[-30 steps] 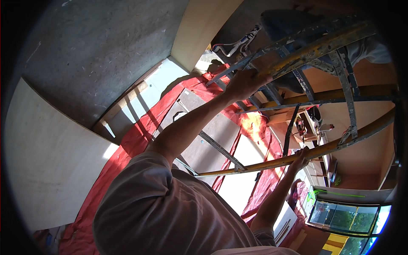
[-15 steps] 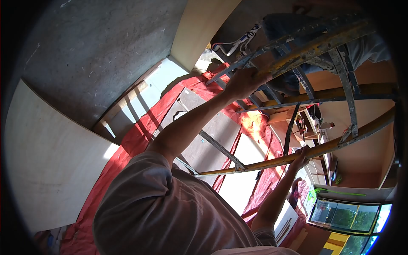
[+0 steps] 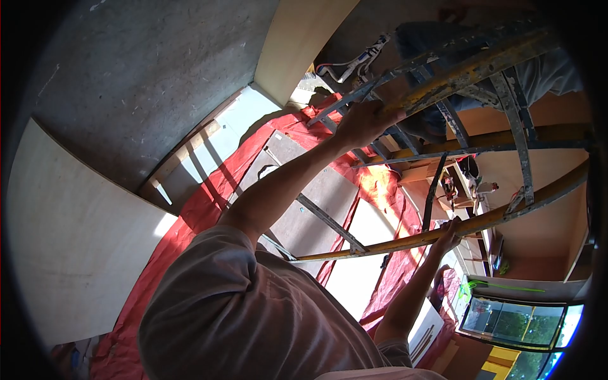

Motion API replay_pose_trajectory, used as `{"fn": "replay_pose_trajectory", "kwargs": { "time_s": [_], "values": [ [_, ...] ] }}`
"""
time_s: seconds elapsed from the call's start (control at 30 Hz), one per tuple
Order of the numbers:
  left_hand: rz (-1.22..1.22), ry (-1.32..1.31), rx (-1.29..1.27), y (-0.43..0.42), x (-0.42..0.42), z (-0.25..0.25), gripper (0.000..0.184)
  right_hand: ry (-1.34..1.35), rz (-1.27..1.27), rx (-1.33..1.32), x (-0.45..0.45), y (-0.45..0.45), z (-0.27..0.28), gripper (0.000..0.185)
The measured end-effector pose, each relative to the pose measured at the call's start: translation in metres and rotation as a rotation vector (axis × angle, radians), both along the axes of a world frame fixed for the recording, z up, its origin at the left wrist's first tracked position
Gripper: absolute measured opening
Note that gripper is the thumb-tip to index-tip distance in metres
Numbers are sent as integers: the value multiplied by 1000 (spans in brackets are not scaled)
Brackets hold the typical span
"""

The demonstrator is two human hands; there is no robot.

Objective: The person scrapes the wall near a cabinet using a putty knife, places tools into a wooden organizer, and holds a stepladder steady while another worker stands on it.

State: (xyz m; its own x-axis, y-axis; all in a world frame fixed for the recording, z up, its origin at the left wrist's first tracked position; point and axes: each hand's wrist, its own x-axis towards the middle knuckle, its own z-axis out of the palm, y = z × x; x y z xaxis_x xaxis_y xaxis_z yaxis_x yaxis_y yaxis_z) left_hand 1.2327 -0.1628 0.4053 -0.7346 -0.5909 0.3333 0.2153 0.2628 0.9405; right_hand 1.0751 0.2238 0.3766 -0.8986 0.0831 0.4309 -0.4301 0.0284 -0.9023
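A paint-spattered stepladder with yellow rails and grey rungs spans the right half of the head view. My left hand is wrapped round its upper rail, at the yellow, paint-worn edge. Lower down, my right hand grips the other yellow rail, its fingers partly hidden by the rail. Both arms are stretched out from my body. At the upper right, the jeans-clad leg of another person shows behind the ladder's rungs, with a dark shoe; how that person is supported cannot be made out.
Red sheeting covers much of the floor, with a grey board and white panels on it. Large pale boards stand at the left. Shelving with tools is beyond the ladder. A window is at the lower right.
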Motion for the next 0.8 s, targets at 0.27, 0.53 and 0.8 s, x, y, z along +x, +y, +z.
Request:
{"fn": "replay_pose_trajectory", "kwargs": {
  "time_s": [0.27, 0.53, 0.8],
  "values": [
    [-21, 7, -173, -5, -7, -6, 60, 9, -5, 67, -2, 7, -3, 14],
    [-33, 177, 82, 4, -15, -13, 39, 35, -23, 65, 0, 8, -7, 15],
    [-54, 173, 73, 3, -17, -14, 45, 43, -69, 122, 4, 5, -2, 16]
  ]
}}
